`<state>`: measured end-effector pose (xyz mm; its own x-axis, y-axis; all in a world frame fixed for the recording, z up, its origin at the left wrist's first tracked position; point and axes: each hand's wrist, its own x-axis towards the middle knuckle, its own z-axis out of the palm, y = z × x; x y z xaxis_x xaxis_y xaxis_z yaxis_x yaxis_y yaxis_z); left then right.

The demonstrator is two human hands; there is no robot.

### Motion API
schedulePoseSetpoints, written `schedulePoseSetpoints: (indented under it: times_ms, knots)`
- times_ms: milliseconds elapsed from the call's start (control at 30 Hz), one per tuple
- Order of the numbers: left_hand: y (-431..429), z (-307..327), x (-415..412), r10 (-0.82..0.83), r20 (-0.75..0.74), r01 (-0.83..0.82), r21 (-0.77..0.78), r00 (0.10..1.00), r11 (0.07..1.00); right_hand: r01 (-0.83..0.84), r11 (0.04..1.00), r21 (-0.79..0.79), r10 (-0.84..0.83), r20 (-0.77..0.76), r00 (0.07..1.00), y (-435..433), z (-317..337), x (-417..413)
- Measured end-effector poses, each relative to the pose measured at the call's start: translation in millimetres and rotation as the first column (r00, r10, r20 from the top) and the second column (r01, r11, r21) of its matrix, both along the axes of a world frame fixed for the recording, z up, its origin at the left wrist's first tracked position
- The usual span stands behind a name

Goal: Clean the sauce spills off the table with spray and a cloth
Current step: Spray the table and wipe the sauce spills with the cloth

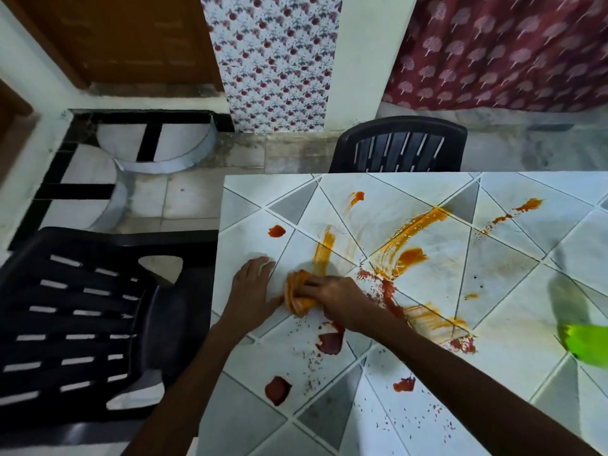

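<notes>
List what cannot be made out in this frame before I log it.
All in the head view:
Green object: blurred, cut by the right edge; cannot confirm it is the spray.
Cloth: bunched under the right hand, so its size is hidden.
Dark sauce patch: partly under the right forearm.
Table: right and near ends run out of frame.
</notes>
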<state>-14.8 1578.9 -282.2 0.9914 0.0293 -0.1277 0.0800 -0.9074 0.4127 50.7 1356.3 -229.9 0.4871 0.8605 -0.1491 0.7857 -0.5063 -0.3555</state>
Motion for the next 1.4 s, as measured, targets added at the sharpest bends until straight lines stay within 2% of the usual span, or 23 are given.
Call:
schedulePoseSetpoints:
  times_ms: [100,267,367,533,767,933,1067,1200,1400]
  knots:
    - [-2.6,-1.0,-23.2,0.009,-0.039,-0.010,-0.011,0.999,1.000,0.031,0.999,0.014,-0.031,0.017,0.999,-7.1,5.9,-19.9]
    - [-4.2,7.5,-59.0,0.064,-0.039,-0.066,-0.051,0.997,0.996,0.156,0.987,0.043,-0.154,-0.060,0.986,-18.9,26.6,-35.3]
    - [0.5,12.1,-71.9,0.107,-0.024,-0.109,-0.080,0.994,0.991,0.264,0.957,0.117,-0.257,-0.066,0.964,-26.8,38.3,-30.3]
    - [20.2,11.7,-68.3,0.154,-0.013,-0.154,-0.090,0.988,0.984,0.407,0.890,0.207,-0.406,-0.049,0.912,-21.6,56.6,7.7]
    - [39.2,-1.0,-51.8,0.165,-0.053,-0.169,-0.100,0.985,0.980,0.530,0.841,0.109,-0.538,0.053,0.842,41.2,47.8,86.7]
    - [42.4,-16.7,-58.6,0.103,-0.041,-0.105,-0.048,0.994,0.993,0.499,0.866,-0.020,-0.498,0.047,0.866,88.0,18.0,101.5]
    - [41.8,-18.5,-61.1,0.100,-0.029,-0.101,-0.040,0.995,0.994,0.386,0.919,-0.081,-0.383,0.052,0.922,98.2,1.2,71.9]
    - [40.7,-15.5,-61.6,0.076,-0.042,-0.078,-0.046,0.996,0.996,0.276,0.949,-0.151,-0.264,0.098,0.960,82.1,-8.5,17.6]
    - [37.8,-14.0,-70.4,0.011,-0.064,-0.013,-0.028,0.998,1.000,0.086,0.988,-0.126,-0.078,0.067,0.995,32.6,-19.8,-56.9]
